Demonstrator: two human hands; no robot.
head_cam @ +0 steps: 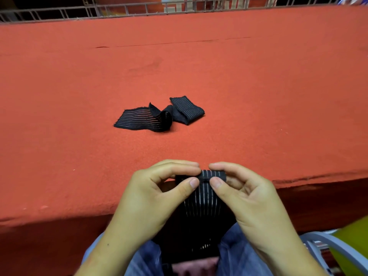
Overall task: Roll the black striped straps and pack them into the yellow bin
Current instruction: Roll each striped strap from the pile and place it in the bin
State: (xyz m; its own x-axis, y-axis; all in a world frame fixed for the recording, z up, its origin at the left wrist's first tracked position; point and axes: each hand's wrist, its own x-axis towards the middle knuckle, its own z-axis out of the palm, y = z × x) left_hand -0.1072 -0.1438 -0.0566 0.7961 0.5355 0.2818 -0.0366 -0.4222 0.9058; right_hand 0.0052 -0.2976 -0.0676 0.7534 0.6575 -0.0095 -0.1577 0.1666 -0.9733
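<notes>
At 6 o'clock, off the counter's (79, 96) near edge, the left hand (151, 196) and right hand (253, 198) pinch the small roll atop a black striped strap (201, 198), fingers (187, 186) curled round it. Its tail hangs to the lap. Uneven thumb pressure would likely skew the roll, and a slack pinch could let it spring open. A second strap (159, 118) lies crumpled at 12 o'clock. The yellow bin (356, 242) shows at 4.

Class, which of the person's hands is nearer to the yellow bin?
Right. The right hand lies left of the yellow bin; the left hand is farther away, beyond the held strap.
</notes>
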